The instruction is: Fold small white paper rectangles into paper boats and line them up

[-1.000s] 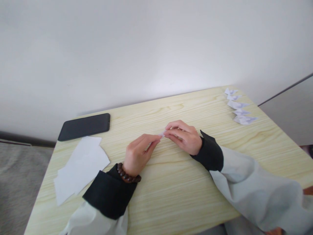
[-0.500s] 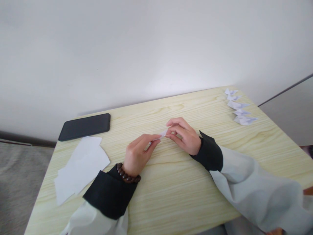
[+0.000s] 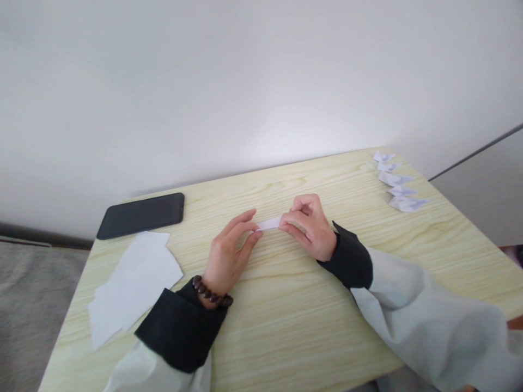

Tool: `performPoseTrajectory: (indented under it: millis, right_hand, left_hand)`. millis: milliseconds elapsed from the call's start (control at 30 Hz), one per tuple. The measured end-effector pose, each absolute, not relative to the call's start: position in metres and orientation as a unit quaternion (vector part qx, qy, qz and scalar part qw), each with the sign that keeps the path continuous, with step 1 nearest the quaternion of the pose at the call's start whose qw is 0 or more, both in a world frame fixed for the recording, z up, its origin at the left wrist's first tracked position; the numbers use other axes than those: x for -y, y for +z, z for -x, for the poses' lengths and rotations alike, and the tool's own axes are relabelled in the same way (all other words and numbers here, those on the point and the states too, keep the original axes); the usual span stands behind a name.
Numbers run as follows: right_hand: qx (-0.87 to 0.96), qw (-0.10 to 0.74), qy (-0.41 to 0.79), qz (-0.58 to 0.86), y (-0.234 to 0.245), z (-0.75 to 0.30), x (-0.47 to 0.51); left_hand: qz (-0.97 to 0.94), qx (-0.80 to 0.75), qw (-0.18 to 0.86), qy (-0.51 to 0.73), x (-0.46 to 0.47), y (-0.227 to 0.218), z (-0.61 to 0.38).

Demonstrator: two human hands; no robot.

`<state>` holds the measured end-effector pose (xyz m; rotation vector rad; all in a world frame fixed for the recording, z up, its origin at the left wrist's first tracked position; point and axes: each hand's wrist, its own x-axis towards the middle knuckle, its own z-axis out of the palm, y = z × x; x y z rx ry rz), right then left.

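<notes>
A narrow folded piece of white paper (image 3: 269,224) spans the gap between my two hands, just over the middle of the table. My left hand (image 3: 232,247) pinches its left end between thumb and fingers, with the index finger lifted off. At the other end, the thumb and index finger of my right hand (image 3: 310,227) grip the paper, the remaining fingers curled. Both ends of the strip are hidden by fingertips. A dark beaded bracelet (image 3: 211,294) circles my left wrist.
Loose white paper sheets (image 3: 134,283) overlap at the left of the wooden table (image 3: 294,326). Behind them lies a black phone (image 3: 141,216). Several folded white paper figures (image 3: 402,191) stand in a row at the far right. A white wall (image 3: 253,81) rises along the back edge.
My hands have moved slightly apart, showing more of the paper strip between them. My left index finger has lifted, and my right fingers have curled in. The view has shifted slightly.
</notes>
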<state>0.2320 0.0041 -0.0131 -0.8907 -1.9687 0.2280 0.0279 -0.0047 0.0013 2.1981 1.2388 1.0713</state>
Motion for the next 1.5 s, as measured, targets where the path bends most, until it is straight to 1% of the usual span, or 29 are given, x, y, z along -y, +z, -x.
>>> performPoseTrajectory:
  millis: [67,133,233,367,533,667,833,967,1200,1500]
  right_hand:
    - [0.807,0.46,0.073,0.363,-0.013,-0.234,-0.004]
    - [0.816,0.454,0.077,0.35,-0.013,-0.235,-0.005]
    - [0.821,0.459,0.111,0.32,-0.012,-0.235,-0.007]
    - [0.817,0.471,0.152,0.296,-0.008,-0.233,-0.007]
    - [0.805,0.463,0.167,0.33,-0.008,-0.23,-0.005]
    - [0.792,0.46,0.19,0.355,-0.011,-0.227,-0.001]
    - [0.77,0.475,0.221,0.364,-0.011,-0.225,0.001]
    - [0.764,0.47,0.239,0.372,-0.008,-0.227,0.0]
    - [0.782,0.455,0.251,0.344,-0.005,-0.229,0.0]
    - [0.801,0.434,0.248,0.33,-0.003,-0.228,0.0]
  left_hand:
    - [-0.785,-0.443,0.226,0.371,0.005,0.001,-0.028]
    - [-0.78,-0.443,0.23,0.377,0.005,0.002,-0.028]
    - [-0.774,-0.438,0.215,0.402,0.005,0.005,-0.028]
    - [-0.771,-0.444,0.216,0.402,0.006,0.005,-0.028]
    - [-0.779,-0.442,0.243,0.372,0.009,0.006,-0.031]
    - [-0.767,-0.462,0.291,0.335,0.013,0.01,-0.036]
    - [-0.737,-0.494,0.321,0.33,0.014,0.011,-0.038]
    - [-0.725,-0.498,0.341,0.332,0.014,0.008,-0.037]
    - [-0.704,-0.5,0.386,0.324,0.013,0.003,-0.036]
    - [-0.701,-0.503,0.398,0.313,0.013,0.004,-0.036]
